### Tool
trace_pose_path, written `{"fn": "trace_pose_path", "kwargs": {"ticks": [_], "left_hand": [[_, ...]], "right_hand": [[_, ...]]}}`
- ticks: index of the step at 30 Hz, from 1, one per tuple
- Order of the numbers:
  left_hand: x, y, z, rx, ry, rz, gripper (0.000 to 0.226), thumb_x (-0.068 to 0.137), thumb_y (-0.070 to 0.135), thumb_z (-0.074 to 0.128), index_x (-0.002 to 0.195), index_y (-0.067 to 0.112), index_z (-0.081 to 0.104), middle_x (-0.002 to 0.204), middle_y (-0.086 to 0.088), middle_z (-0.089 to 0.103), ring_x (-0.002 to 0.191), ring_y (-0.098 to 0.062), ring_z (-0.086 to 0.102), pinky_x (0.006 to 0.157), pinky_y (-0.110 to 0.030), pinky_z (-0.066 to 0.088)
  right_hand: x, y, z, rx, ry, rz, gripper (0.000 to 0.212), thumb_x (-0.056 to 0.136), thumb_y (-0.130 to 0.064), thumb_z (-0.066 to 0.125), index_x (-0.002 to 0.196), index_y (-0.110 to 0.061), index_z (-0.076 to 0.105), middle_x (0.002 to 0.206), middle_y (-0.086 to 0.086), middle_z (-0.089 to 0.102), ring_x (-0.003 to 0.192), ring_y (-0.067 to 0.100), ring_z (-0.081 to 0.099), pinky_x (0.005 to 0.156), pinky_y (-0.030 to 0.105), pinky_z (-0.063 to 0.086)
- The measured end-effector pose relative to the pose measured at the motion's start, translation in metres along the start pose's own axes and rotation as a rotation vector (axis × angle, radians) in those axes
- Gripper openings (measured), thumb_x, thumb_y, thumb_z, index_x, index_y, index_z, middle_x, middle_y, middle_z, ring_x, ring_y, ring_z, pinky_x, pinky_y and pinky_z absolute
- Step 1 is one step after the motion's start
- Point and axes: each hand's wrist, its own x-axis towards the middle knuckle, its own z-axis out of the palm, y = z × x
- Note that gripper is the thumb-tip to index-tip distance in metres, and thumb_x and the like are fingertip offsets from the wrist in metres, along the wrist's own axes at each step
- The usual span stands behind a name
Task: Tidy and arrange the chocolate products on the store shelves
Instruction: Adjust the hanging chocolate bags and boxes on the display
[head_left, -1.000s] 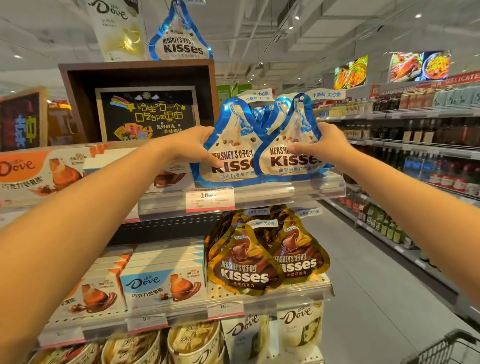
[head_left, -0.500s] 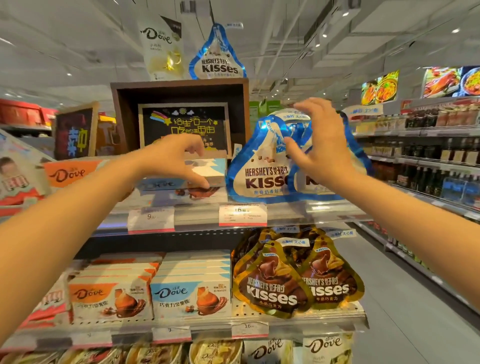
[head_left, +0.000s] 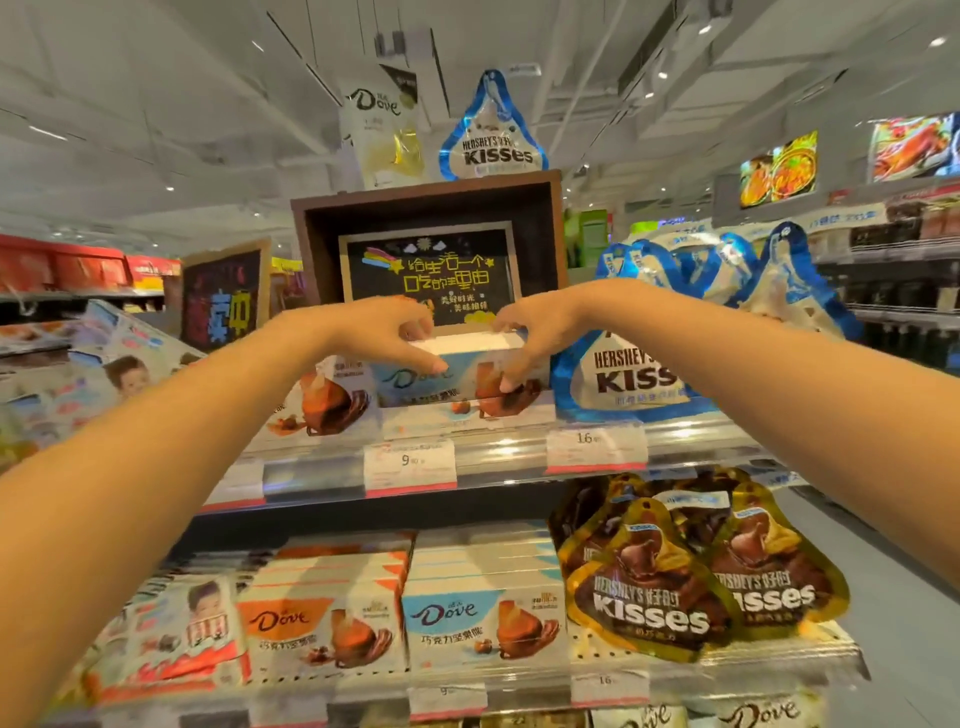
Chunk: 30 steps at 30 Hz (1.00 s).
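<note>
Gripping a blue chocolate box (head_left: 457, 371) from both ends, the left hand (head_left: 382, 332) curls over its left top edge and the right hand (head_left: 530, 338) over its right, thumbs on the front face. It sits on the upper shelf (head_left: 498, 457). At 3 o'clock of it stand blue-and-white candy bags (head_left: 631, 382); at 9 o'clock, an orange chocolate box (head_left: 324, 400). At 6 o'clock, a price tag (head_left: 410, 462).
</note>
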Motion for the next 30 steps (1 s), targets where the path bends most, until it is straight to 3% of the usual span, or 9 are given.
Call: {"fn": "trace_pose_path", "kwargs": {"ticks": [5, 8, 11, 14, 19, 22, 24, 30], "left_hand": [[0.012, -0.007, 0.007, 0.019, -0.091, 0.009, 0.059, 0.079, 0.062, 0.055, 0.123, 0.022, 0.050, 0.117, 0.002, 0.053, 0.103, -0.015, 0.052, 0.088, -0.031, 0.046], [0.011, -0.012, 0.005, -0.111, -0.064, 0.016, 0.073, 0.064, 0.074, 0.054, 0.113, 0.021, 0.059, 0.111, 0.000, 0.062, 0.098, -0.017, 0.060, 0.092, -0.039, 0.048], [0.011, -0.016, -0.001, -0.265, -0.110, 0.013, 0.067, 0.063, 0.065, 0.058, 0.110, 0.018, 0.065, 0.107, -0.001, 0.068, 0.096, -0.017, 0.065, 0.093, -0.038, 0.049], [0.010, -0.016, -0.002, -0.313, -0.164, 0.022, 0.060, 0.066, 0.062, 0.067, 0.108, 0.019, 0.065, 0.103, -0.001, 0.071, 0.092, -0.016, 0.068, 0.087, -0.033, 0.051], [0.006, -0.019, 0.001, -0.256, -0.178, 0.067, 0.054, 0.063, 0.056, 0.063, 0.109, 0.028, 0.058, 0.105, 0.003, 0.068, 0.090, -0.015, 0.067, 0.084, -0.032, 0.051], [0.005, -0.018, 0.002, -0.199, -0.216, 0.066, 0.056, 0.061, 0.053, 0.066, 0.111, 0.032, 0.051, 0.108, 0.003, 0.064, 0.091, -0.014, 0.065, 0.077, -0.028, 0.051], [0.004, -0.017, 0.003, -0.210, -0.202, 0.067, 0.058, 0.060, 0.059, 0.064, 0.109, 0.031, 0.053, 0.107, 0.003, 0.065, 0.093, -0.015, 0.065, 0.080, -0.030, 0.051], [0.007, -0.021, 0.005, -0.313, -0.149, 0.069, 0.061, 0.062, 0.055, 0.064, 0.108, 0.016, 0.058, 0.099, 0.000, 0.071, 0.088, -0.017, 0.070, 0.085, -0.034, 0.053]], "right_hand": [[0.011, 0.000, -0.002, 0.099, 0.012, 0.044, 0.046, 0.083, -0.039, 0.065, 0.118, -0.010, 0.058, 0.110, 0.007, 0.063, 0.095, 0.020, 0.061, 0.073, 0.022, 0.049], [0.012, 0.003, -0.005, 0.248, 0.014, 0.075, 0.037, 0.082, -0.036, 0.065, 0.108, -0.010, 0.064, 0.100, 0.007, 0.068, 0.093, 0.023, 0.066, 0.077, 0.026, 0.052], [0.008, 0.005, -0.010, 0.379, -0.013, 0.114, 0.024, 0.079, -0.036, 0.066, 0.091, -0.015, 0.066, 0.085, 0.003, 0.072, 0.080, 0.018, 0.068, 0.072, 0.025, 0.049], [0.004, 0.004, -0.013, 0.389, -0.077, 0.126, 0.035, 0.071, -0.039, 0.069, 0.097, -0.015, 0.064, 0.086, 0.002, 0.073, 0.080, 0.017, 0.070, 0.077, 0.028, 0.050], [0.003, -0.004, -0.012, 0.339, -0.186, 0.127, 0.068, 0.061, -0.043, 0.078, 0.116, -0.011, 0.056, 0.109, 0.009, 0.069, 0.097, 0.022, 0.067, 0.094, 0.036, 0.050], [0.007, -0.009, -0.010, 0.264, -0.233, 0.141, 0.076, 0.054, -0.048, 0.074, 0.119, -0.013, 0.055, 0.109, 0.007, 0.070, 0.098, 0.023, 0.067, 0.097, 0.039, 0.049], [0.009, -0.010, -0.009, 0.220, -0.252, 0.130, 0.082, 0.047, -0.060, 0.072, 0.116, -0.018, 0.058, 0.105, 0.004, 0.071, 0.095, 0.019, 0.069, 0.095, 0.037, 0.049], [0.005, -0.014, -0.009, 0.253, -0.229, 0.091, 0.063, 0.053, -0.066, 0.065, 0.102, -0.026, 0.061, 0.102, -0.001, 0.072, 0.091, 0.014, 0.069, 0.087, 0.028, 0.050]]}}
